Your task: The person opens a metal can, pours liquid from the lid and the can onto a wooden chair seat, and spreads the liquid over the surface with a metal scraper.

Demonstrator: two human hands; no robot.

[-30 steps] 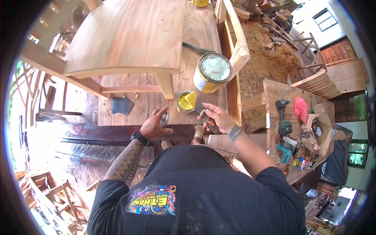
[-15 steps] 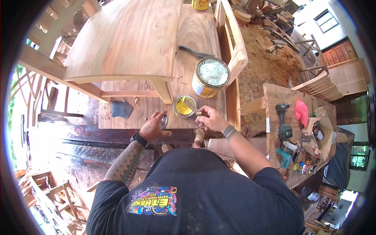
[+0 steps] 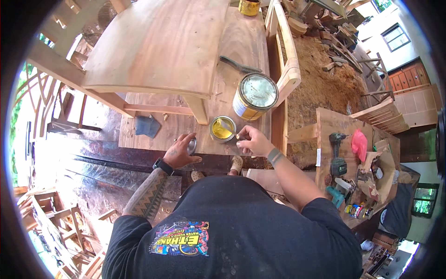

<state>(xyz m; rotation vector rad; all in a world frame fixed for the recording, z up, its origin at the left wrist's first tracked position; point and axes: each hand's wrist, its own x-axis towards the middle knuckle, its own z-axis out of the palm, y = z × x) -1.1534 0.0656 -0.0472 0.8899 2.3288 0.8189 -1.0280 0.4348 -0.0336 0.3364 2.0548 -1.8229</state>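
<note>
An open round tin [image 3: 213,136] of yellow paste stands near the front edge of the wooden bench top. My right hand [image 3: 254,141] is closed in a pinch on a small putty knife [image 3: 227,125], whose blade reaches into the tin. To the left of the tin, my left hand [image 3: 180,153] curls its fingers round a round silvery lid [image 3: 192,146], partly hidden by the fingers. Behind the open tin, to its right, sits a larger closed can [image 3: 254,95] with a pale, smeared top.
A wooden chair [image 3: 153,46] stands on the bench at left. A dark-handled brush [image 3: 239,64] and a grey-blue cloth or sandpaper piece [image 3: 147,126] lie on the bench top. At right, a side table [image 3: 327,135] carries a cordless drill [image 3: 338,153] and a pink bag [image 3: 359,145].
The yellow paste looks flatter and smoother in the tin, with the knife blade still in it. Both hands keep their holds. The bench appears slightly further right and lower in view.
</note>
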